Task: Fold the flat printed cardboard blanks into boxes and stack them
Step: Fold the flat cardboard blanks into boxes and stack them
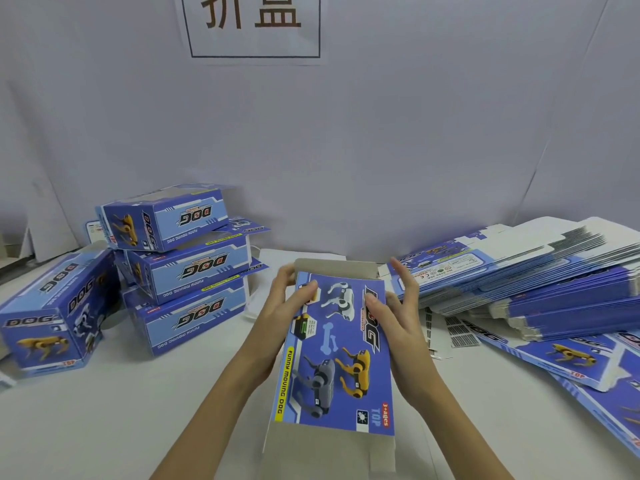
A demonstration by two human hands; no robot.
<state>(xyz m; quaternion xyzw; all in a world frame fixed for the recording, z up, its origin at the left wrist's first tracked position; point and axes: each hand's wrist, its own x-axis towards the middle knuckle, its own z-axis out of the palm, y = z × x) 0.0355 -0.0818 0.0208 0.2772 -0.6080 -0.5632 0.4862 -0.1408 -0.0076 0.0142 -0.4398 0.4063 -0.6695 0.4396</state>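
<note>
Blue printed cardboard blank pinched between left hand and right hand (folded boxes stacked left) above the white surface.

Blue printed blank held mid-table; folded boxes stacked left.

A pale grey-white backdrop fills the upper half of the view, creased and rumpled in long diagonal folds, most plainly toward the right and lower left. Fixed to it at top centre is a white paper sign with a thin dark rectangular border and two large dark characters, its top cut off by the frame edge. Below, a white table surface runs from the foot of the backdrop toward the viewer, lit evenly and softly, with only faint shadows on it.
</note>
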